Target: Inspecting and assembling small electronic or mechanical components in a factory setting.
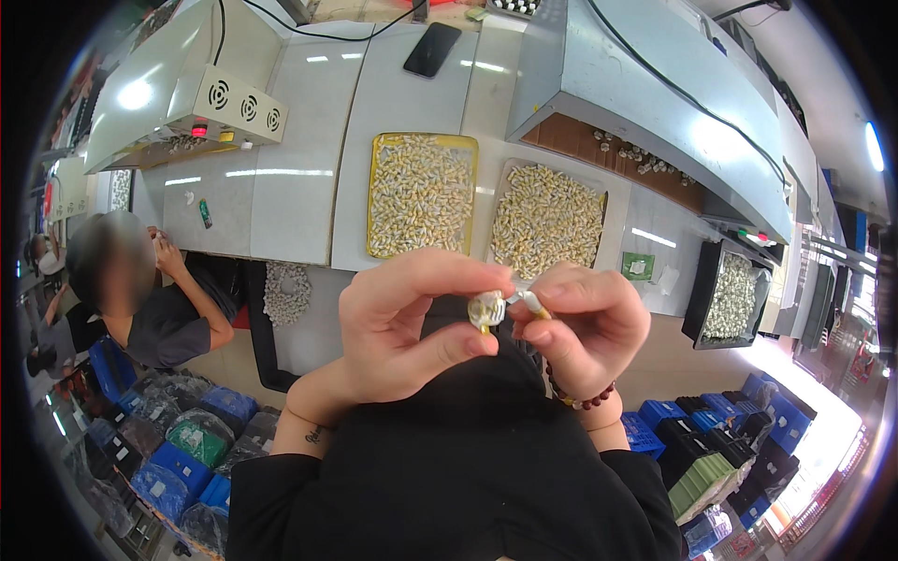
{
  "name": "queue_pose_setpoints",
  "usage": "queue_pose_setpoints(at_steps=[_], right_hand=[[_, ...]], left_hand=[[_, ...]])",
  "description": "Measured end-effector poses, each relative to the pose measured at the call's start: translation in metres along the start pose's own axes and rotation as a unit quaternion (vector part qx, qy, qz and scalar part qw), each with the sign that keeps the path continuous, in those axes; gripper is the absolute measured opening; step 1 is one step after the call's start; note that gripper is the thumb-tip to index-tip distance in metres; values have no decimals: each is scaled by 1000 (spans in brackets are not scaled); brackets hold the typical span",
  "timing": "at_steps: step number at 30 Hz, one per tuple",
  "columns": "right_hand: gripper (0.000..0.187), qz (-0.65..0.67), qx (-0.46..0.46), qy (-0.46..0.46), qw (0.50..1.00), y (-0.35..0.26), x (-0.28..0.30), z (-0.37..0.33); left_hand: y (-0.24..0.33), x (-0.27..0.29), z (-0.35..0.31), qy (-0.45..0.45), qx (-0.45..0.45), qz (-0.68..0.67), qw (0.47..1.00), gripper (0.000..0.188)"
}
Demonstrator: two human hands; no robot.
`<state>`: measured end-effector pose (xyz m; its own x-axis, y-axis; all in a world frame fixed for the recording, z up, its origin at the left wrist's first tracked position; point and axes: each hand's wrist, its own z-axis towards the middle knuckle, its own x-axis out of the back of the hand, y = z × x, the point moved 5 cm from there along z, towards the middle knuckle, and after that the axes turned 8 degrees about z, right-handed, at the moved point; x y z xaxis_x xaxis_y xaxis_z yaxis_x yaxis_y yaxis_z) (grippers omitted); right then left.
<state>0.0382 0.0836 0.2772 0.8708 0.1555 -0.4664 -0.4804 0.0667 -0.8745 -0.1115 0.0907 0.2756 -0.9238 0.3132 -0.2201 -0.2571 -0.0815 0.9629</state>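
Observation:
In front of my chest, my left hand [398,323] pinches a small round white fitting [485,309] with a yellowish metal part showing at its lower side. Close beside it, my right hand [594,323] grips a small white cylindrical piece [533,302] with a yellow end between thumb and fingers. The two parts are almost touching; whether they meet is too small to tell. Beyond my hands lie a yellow tray [375,245] and a pale tray [499,187], both filled with small white-and-gold cylindrical pieces.
A black tray [695,325] of silvery parts stands at right, a grey metal hood [645,84] behind it. A phone [432,50] lies at the back. At left are a box with fans [229,105] and a seated person [178,313]. Crates [182,467] stack behind.

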Motion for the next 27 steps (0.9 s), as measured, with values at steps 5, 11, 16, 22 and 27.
queue_pose_setpoints(at_steps=[5, 11, 16, 22, 27], right_hand=[[25, -190, 159, -61, 967, -20, -8, -2], [26, -247, 212, -60, 943, -29, -12, -1], [26, -264, 196, -60, 942, -30, -14, 1], [23, -249, 173, -77, 950, -27, -16, 6], [17, -234, 124, -89, 960, -25, -13, 11]], left_hand=[[5, 2, 2, -18, -83, 86, 993, 36], [11, 2, 3, -28, -103, 160, 981, 32], [13, 1, 4, -31, -118, 173, 977, 31], [19, 0, 3, -36, -154, 256, 954, 31], [21, -3, 2, -36, -157, 293, 943, 34]])
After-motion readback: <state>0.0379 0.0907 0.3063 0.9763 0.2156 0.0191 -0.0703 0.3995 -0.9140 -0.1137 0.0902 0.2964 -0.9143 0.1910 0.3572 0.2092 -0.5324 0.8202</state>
